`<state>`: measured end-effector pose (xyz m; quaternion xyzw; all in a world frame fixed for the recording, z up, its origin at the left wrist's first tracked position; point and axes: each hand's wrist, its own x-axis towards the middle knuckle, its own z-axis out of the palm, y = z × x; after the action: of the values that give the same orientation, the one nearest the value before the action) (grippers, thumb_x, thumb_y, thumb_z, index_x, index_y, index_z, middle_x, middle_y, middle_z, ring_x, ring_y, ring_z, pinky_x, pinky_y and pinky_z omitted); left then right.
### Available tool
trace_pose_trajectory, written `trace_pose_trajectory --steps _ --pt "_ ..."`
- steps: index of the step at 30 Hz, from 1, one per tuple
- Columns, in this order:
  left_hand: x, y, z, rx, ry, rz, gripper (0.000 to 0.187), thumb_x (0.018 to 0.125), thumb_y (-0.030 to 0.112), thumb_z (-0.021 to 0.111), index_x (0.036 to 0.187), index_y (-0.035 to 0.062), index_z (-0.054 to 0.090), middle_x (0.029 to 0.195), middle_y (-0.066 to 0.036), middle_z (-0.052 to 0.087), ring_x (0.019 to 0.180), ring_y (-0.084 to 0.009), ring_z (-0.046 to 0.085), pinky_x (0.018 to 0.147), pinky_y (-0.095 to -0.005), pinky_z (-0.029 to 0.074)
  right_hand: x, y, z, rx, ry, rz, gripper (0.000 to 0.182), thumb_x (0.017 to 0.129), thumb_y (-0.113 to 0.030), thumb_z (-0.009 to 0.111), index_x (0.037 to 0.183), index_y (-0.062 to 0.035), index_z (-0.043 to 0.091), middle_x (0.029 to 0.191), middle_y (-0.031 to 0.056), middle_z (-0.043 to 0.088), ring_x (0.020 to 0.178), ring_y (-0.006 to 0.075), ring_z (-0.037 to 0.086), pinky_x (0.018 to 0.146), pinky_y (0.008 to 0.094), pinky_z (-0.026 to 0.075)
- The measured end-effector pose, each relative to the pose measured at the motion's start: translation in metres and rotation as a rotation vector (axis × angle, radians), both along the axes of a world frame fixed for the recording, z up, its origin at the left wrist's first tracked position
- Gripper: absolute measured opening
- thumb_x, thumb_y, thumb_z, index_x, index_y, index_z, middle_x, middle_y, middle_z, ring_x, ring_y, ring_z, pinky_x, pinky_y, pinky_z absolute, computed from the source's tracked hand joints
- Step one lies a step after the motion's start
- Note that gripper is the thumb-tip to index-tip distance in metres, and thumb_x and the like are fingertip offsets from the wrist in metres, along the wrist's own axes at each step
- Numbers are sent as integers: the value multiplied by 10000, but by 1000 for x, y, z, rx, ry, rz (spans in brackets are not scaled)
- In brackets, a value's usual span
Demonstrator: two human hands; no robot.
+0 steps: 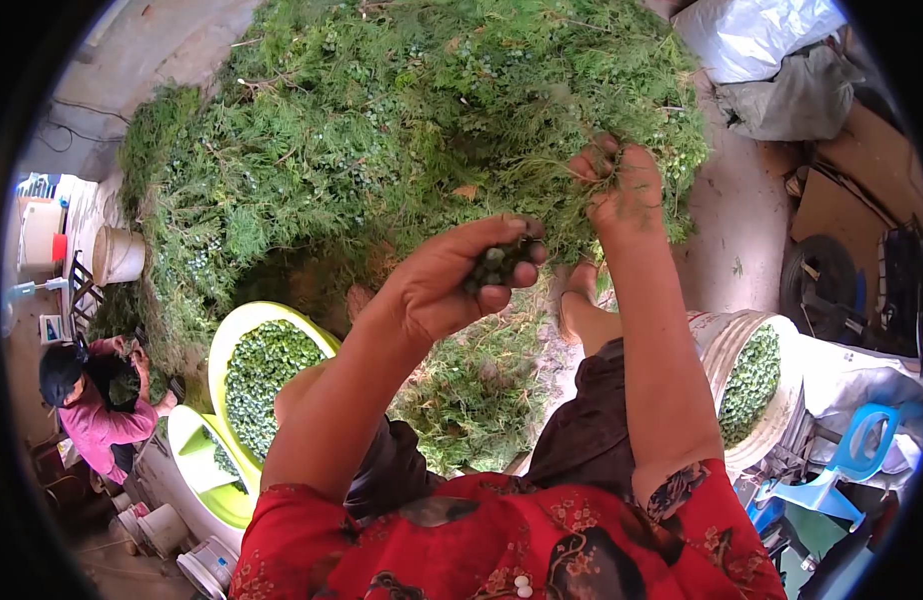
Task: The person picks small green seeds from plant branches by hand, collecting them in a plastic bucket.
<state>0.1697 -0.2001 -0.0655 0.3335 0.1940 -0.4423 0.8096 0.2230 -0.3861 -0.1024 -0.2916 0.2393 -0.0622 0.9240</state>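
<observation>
My left hand is curled round a handful of small green cones, palm turned up. To its right and a little farther out, my right hand has its fingers closed on a thin green evergreen sprig. Both hands are above the near edge of a large heap of cut evergreen branches, which carries many pale cones. More loose sprigs lie on the floor between my legs.
At my left, a lime-green basin holds green cones, and a bucket of them stands at my right. A blue plastic stool is beyond it. Another person sits at far left, near several pails.
</observation>
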Motion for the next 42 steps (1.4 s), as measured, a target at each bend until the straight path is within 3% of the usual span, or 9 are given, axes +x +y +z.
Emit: trace_pose_trajectory --steps 9,22,25,27,28,30,31,37,42 --pt "-12 -16 -17 283 -366 18 234 778 169 687 908 67 521 694 25 508 581 -45 457 406 -166 271 -6 36 24 -80 38 127 104 913 -173 398 854 -89 418 646 19 440 475 117 347 394 275 301" --pt "-15 -20 -10 373 -455 -6 278 813 210 649 999 35 537 653 27 497 545 -38 440 408 -167 279 -6 41 28 -188 58 87 106 892 -143 411 804 -86 398 632 7 421 478 100 330 403 255 290" --pt "-12 -10 -9 304 -402 -73 255 850 232 596 993 31 531 684 -5 509 535 -45 450 405 -168 319 7 15 18 -94 73 -26 95 881 -117 410 793 -85 395 621 13 410 478 106 323 422 256 281" --pt "-10 2 -18 -189 -14 25 205 879 180 531 997 13 520 778 -60 528 592 -81 489 421 -177 376 9 -4 17 40 49 -143 97 856 -60 393 761 -74 382 621 26 392 479 125 306 431 272 258" --pt "-11 3 -19 -185 -21 37 205 879 180 531 997 13 520 778 -60 528 592 -81 489 421 -177 376 8 -8 19 44 44 -130 97 856 -60 393 761 -74 382 621 26 392 479 125 306 431 272 258" --pt "-13 9 -17 -336 156 308 211 889 126 476 1039 -19 503 914 -113 535 708 -148 537 490 -212 462 4 -7 23 91 4 -149 90 850 -40 380 763 -63 377 640 37 389 485 132 295 442 282 252" --pt "-13 13 -16 -482 156 349 261 903 131 423 1091 -40 487 1033 -167 528 915 -244 542 675 -296 521 5 -8 18 101 12 -127 74 851 -33 369 781 -56 370 659 45 390 502 128 294 463 291 262" --pt "-37 19 13 -425 8 542 299 921 167 370 1082 -49 500 1079 -200 537 1015 -331 523 883 -414 468 -1 1 20 50 0 -31 63 864 -40 357 809 -63 380 684 51 430 511 132 339 469 293 278" --pt "-60 36 23 -360 -28 580 262 893 133 466 1091 -35 501 1059 -173 551 1002 -293 538 862 -380 481 -1 5 14 -4 -36 21 53 867 -43 357 828 -68 384 696 52 445 509 131 349 464 289 282"
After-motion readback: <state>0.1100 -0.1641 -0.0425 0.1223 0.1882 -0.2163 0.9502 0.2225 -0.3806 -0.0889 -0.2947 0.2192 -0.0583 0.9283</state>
